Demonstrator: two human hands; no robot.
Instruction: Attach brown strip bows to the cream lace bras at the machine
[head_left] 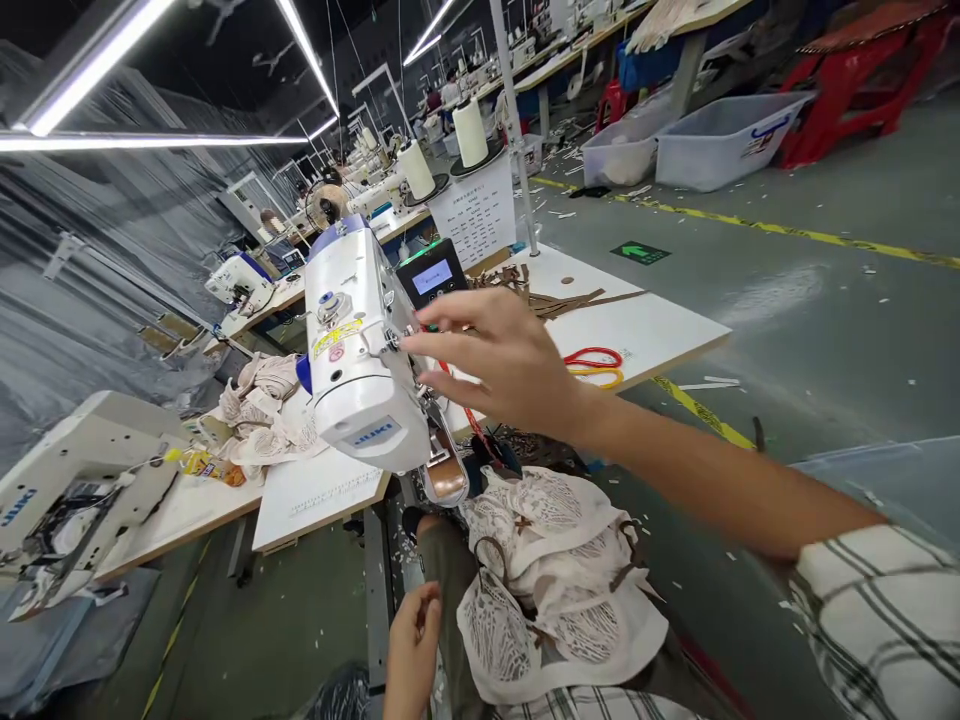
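Note:
My right hand is raised beside the head of a white sewing machine, its fingers stretched out and apart near the metal thread guides. I see nothing held in it. My left hand is low by my knee, its fingers curled in and nothing visible in them. Cream lace bras with brown straps lie in a pile across my lap. The machine's needle area is partly hidden behind its head and my right hand. A control panel with a lit screen stands behind the machine.
Red-and-yellow-handled scissors and brown strips lie on the white table. More lace pieces are piled left of the machine, near a second sewing machine. Thread cones, plastic bins and a red stool stand beyond.

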